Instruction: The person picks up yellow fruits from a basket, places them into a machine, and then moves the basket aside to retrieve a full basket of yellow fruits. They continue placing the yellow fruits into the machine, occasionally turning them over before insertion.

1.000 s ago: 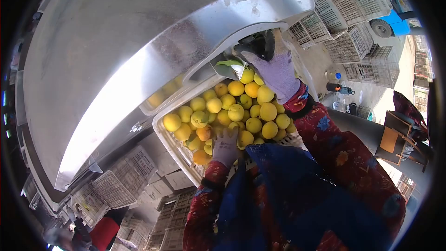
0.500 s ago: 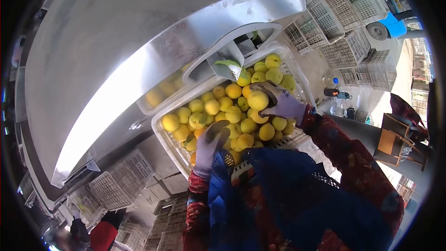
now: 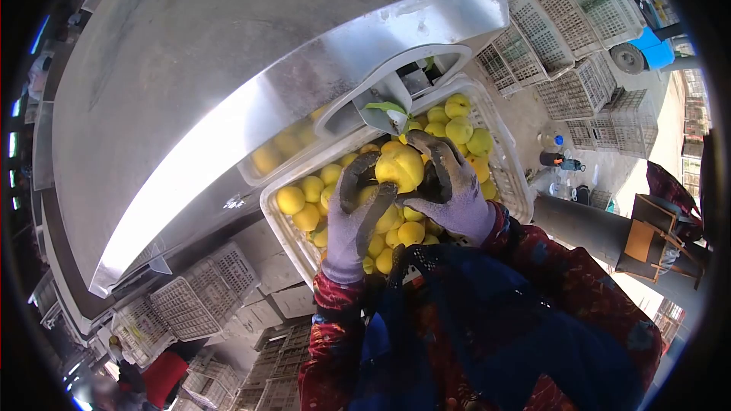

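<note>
While the left hand (image 3: 352,222) and right hand (image 3: 461,196) curl around one fruit (image 3: 400,168), gripping it between their fingers, it is held over yellow fruits (image 3: 411,233) in a white crate (image 3: 509,156).

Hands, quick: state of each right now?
Left hand: closed on a yellow fruit.
Right hand: cupped beside the same fruit; whether it grips cannot be told.

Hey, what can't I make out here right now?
In the head view:
Bottom of the crate: hidden by piled fruit, left hand and right hand.
Far side of the held fruit: turned away.
Person, lower left: blurred, cut off by the dark edge.
Any writing on the blue-capped bottle: too small.
</note>
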